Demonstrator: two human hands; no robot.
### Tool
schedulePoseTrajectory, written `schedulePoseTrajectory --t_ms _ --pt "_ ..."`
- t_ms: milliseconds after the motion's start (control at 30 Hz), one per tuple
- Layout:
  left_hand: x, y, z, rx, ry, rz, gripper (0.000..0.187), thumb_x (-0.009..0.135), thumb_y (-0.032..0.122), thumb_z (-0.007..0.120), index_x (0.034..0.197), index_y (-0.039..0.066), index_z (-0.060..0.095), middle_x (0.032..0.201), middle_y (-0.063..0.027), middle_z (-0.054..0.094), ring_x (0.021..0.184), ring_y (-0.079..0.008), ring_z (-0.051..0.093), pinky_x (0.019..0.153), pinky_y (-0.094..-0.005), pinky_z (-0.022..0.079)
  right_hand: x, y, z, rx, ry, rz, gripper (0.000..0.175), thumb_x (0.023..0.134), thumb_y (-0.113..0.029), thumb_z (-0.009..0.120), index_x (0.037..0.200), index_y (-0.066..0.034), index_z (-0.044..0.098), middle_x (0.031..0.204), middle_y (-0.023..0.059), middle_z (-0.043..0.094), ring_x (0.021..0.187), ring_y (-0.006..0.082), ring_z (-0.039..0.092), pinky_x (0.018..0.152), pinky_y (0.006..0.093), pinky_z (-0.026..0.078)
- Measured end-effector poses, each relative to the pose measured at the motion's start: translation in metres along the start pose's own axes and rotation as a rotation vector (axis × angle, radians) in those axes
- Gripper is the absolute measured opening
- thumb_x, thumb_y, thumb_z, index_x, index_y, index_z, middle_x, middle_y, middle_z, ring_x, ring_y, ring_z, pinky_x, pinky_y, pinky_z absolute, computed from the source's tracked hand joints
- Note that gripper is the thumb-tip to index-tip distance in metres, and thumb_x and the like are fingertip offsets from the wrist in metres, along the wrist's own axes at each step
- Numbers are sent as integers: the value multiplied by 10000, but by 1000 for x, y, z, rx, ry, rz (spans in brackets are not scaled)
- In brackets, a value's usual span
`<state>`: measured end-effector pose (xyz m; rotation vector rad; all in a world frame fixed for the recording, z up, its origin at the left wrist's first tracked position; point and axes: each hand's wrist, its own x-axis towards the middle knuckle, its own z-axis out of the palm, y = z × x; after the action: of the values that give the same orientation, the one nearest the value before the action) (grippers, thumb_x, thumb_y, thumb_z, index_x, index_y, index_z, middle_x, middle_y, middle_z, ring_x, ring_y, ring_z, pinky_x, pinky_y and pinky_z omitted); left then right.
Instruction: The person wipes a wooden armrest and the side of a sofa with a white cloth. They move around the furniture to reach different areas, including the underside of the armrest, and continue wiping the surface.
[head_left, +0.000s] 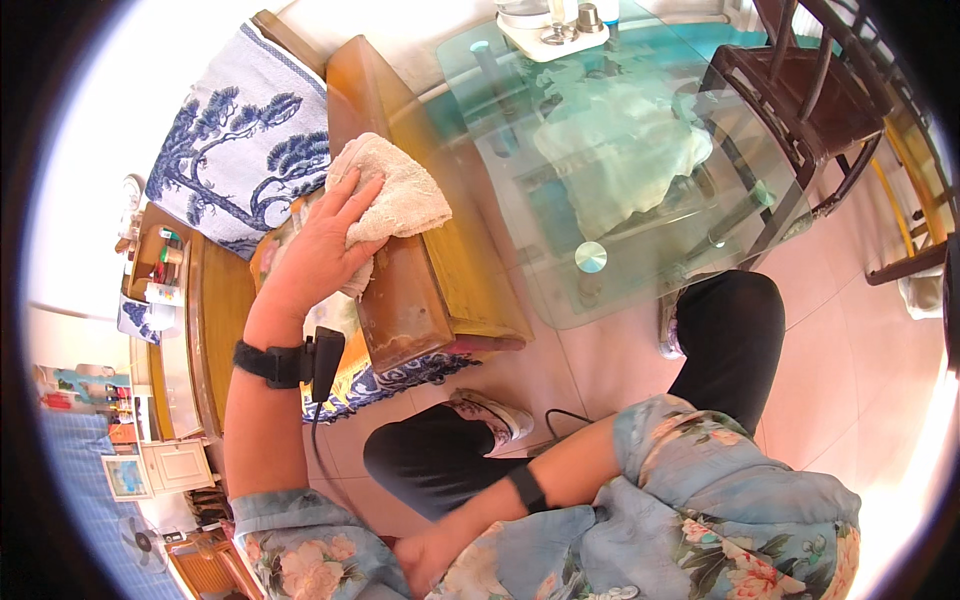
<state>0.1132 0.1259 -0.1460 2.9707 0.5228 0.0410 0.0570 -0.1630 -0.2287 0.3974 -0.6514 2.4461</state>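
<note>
My left hand holds a folded beige terry cloth against the wooden armrest of a sofa or bench. The fingers lie spread over the cloth, and the thumb rests along its near edge. Some of the armrest's varnish looks worn towards its near end. On the left wrist is a black strap with a small device and a cable. My right hand is drawn in against my floral shirt at the waist, its fingers mostly hidden and slightly blurred. Whether it grips anything does not show.
A glass table stands to the right of the armrest, with a white tray at its far end. Beyond it is a dark wooden chair. A blue-and-white towel with tree patterns drapes the seat's back. My knees flank the near floor.
</note>
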Motion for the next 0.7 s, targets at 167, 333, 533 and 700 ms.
schedulePoseTrajectory --t_ms 167,333,533,700 --pt "1 1 1 -5 -12 -21 665 931 180 669 1541 154 405 1600 -214 330 1456 -412 330 1185 -436 292 -62 -65 -26 -368 61 -143 311 1061 -291 503 1064 -6 628 914 141 735 814 193 715 755 314 560" --pt "6 -7 11 -12 49 19 673 935 200 675 1542 130 393 1600 -229 317 1456 -419 325 1187 -433 289 -123 -53 -36 -368 428 70 326 1037 -329 534 1065 -25 649 946 132 738 787 188 706 756 307 561" --pt "48 -29 -2 -35 -90 -78 648 987 284 618 1558 125 358 1622 -221 274 1501 -390 258 1207 -402 265 -171 -29 -59 -657 494 605 342 1038 -338 534 1125 -29 653 985 83 743 832 157 696 750 313 562" --pt "91 -36 -24 175 -338 -203 711 995 469 555 1580 147 314 1602 -204 335 1477 -356 325 1186 -390 293 -193 -45 -80 -943 578 527 303 1009 -296 554 1090 -22 657 923 83 744 805 162 701 728 318 555"
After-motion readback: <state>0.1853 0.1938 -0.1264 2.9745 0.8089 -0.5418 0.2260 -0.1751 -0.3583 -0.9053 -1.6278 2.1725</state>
